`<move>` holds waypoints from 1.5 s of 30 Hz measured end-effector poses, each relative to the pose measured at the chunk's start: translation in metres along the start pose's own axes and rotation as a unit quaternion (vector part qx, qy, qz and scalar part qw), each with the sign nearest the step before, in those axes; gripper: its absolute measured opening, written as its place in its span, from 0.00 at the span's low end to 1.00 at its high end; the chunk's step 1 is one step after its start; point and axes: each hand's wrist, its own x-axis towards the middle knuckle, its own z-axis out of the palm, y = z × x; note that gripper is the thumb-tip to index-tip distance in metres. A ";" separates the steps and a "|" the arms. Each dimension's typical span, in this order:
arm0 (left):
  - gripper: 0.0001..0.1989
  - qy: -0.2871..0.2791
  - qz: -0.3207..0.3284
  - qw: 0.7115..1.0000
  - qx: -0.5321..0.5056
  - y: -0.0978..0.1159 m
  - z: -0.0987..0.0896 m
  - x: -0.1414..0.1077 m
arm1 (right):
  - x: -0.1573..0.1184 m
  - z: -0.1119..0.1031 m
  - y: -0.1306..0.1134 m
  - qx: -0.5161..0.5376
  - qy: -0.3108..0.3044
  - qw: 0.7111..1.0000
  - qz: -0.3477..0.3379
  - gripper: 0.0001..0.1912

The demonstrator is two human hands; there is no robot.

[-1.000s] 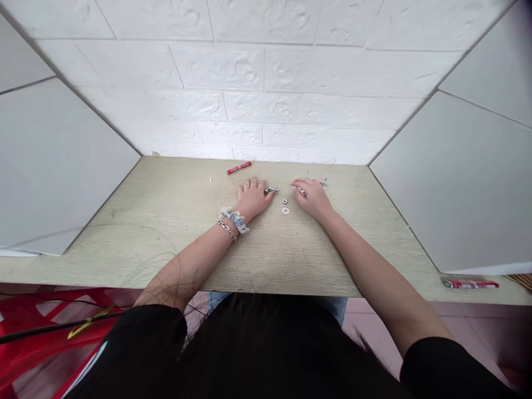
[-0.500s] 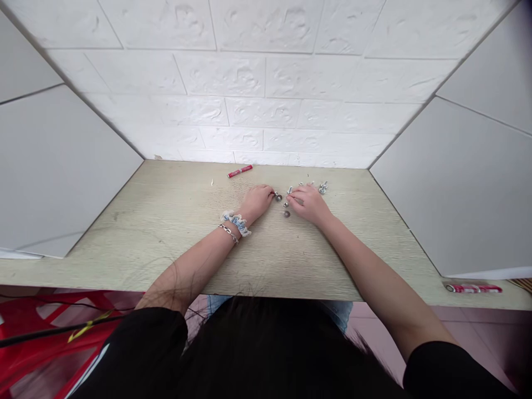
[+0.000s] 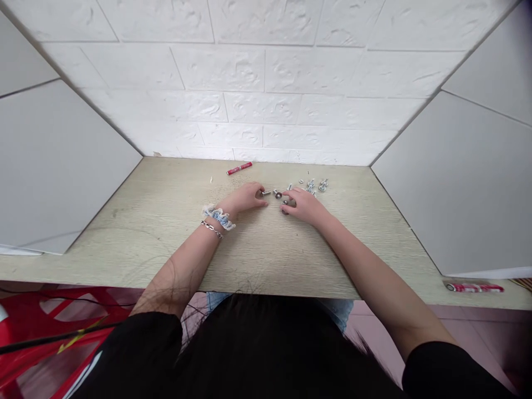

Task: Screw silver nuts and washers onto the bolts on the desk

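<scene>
Left hand point(image 3: 247, 198): thumb and fingers parted around bolt point(image 3: 266, 193), lying midway along desk point(image 3: 257, 249), toward far edge. Right hand point(image 3: 306, 207): curled over small metal piece point(image 3: 285, 210); grip cannot be told. Step, apparently: picking up. Next move calls for precise pinch.

white brick-patterned wall point(image 3: 261, 72) at 12 o'clock, grey panels point(image 3: 66, 172) at 9 and 3, pale worktop point(image 3: 257, 260) between them, slim red tube point(image 3: 239, 168) at 11, second red tube point(image 3: 475, 288) along the near edge at 4, red plastic furniture point(image 3: 29, 310) and black cable point(image 3: 25, 346) at 8 o'clock
</scene>
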 end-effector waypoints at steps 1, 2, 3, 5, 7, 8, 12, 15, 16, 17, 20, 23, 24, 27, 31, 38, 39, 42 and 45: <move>0.21 0.012 -0.005 1.000 0.007 0.000 0.001 -0.001 | 0.000 -0.002 0.000 0.005 -0.002 1.000 0.019 0.21; 0.19 0.026 -0.005 1.000 0.013 0.000 0.003 0.000 | 0.000 -0.003 -0.001 0.009 -0.005 0.999 0.036 0.20; 0.17 0.039 -0.003 0.999 0.020 0.001 0.006 0.000 | 0.000 -0.005 -0.001 0.010 -0.009 0.999 0.050 0.19; 0.13 0.064 0.005 0.998 0.024 0.002 0.011 0.003 | 0.000 -0.006 -0.002 0.007 -0.019 0.998 0.060 0.14; 0.11 0.081 0.007 0.997 0.016 0.000 0.014 0.007 | 0.001 -0.006 -0.001 0.004 -0.016 0.999 0.045 0.08; 0.10 0.090 0.006 0.996 0.008 -0.001 0.015 0.009 | 0.002 -0.006 -0.001 0.006 -0.013 0.999 0.035 0.06; 0.05 0.152 -0.023 0.984 -0.092 -0.006 0.017 0.015 | 0.003 -0.002 0.000 0.004 -0.009 1.000 0.014 0.06; 0.06 0.177 -0.071 0.929 -0.317 0.001 0.019 0.015 | 0.001 -0.004 -0.002 -0.006 -0.005 1.000 0.015 0.07; 0.08 0.173 -0.082 0.895 -0.402 0.006 0.020 0.015 | 0.001 -0.005 -0.003 -0.005 0.000 1.000 0.018 0.06; 0.09 0.167 -0.089 0.858 -0.477 0.012 0.022 0.014 | 0.000 -0.008 -0.004 0.001 0.001 1.000 0.023 0.05; 0.12 0.140 -0.106 0.758 -0.629 0.026 0.025 0.012 | -0.002 -0.015 -0.005 0.057 -0.044 0.997 0.031 0.06; 0.12 0.106 -0.118 0.702 -0.695 0.032 0.026 0.011 | -0.002 -0.020 -0.007 0.085 -0.087 0.992 0.034 0.07; 0.12 0.097 -0.120 0.692 -0.706 0.032 0.026 0.011 | -0.002 -0.020 -0.008 0.079 -0.089 0.992 0.038 0.06; 0.11 0.077 -0.127 0.686 -0.712 0.033 0.027 0.011 | -0.001 -0.019 -0.011 0.066 -0.095 0.992 0.052 0.04; 0.08 0.052 -0.122 0.723 -0.679 0.032 0.031 0.012 | 0.000 -0.019 -0.012 0.084 -0.114 0.988 0.060 0.05; 0.05 0.048 -0.110 0.752 -0.648 0.029 0.032 0.013 | 0.000 -0.009 -0.012 0.159 -0.079 0.983 0.045 0.08; 0.06 0.046 -0.108 0.759 -0.641 0.030 0.032 0.013 | 0.001 -0.007 -0.013 0.187 -0.059 0.979 0.050 0.07; 0.08 0.025 -0.082 0.798 -0.596 0.033 0.031 0.011 | 0.005 -0.001 -0.015 0.337 0.042 0.938 0.067 0.05; 0.09 -0.001 -0.046 0.837 -0.546 0.038 0.033 0.009 | 0.008 0.000 -0.016 0.458 0.130 0.876 0.079 0.08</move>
